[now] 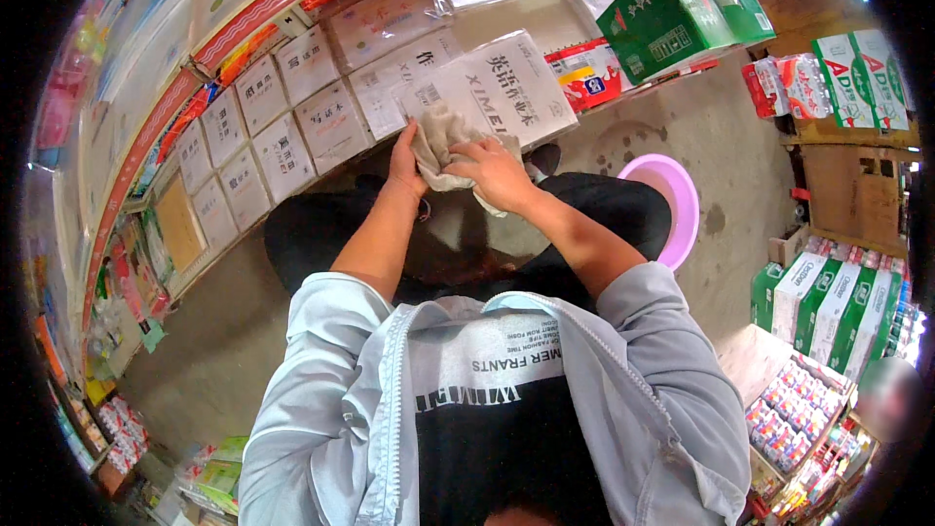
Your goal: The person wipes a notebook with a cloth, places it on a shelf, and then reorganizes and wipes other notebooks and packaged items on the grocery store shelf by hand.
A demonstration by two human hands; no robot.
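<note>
A wrapped pack of exercise books (537, 106), its cover printed, lies at an angle over the shelf's front edge. My left hand (407, 161) holds the pack's near left corner, thumb up along the edge beside the cloth; its other fingers are mostly hidden. A damp-looking beige cloth (438, 135) is bunched on the near part of the cover and hangs over its edge. With fingers spread and bent, my right hand (500, 174) grips this cloth against the pack.
More wrapped book packs (332, 124) line the low shelf to the left. A green carton (668, 22) and a red package (588, 77) stand at its right. On the floor by my right knee is a pink basin (687, 208). Stacked drink cartons (825, 307) are farther right.
</note>
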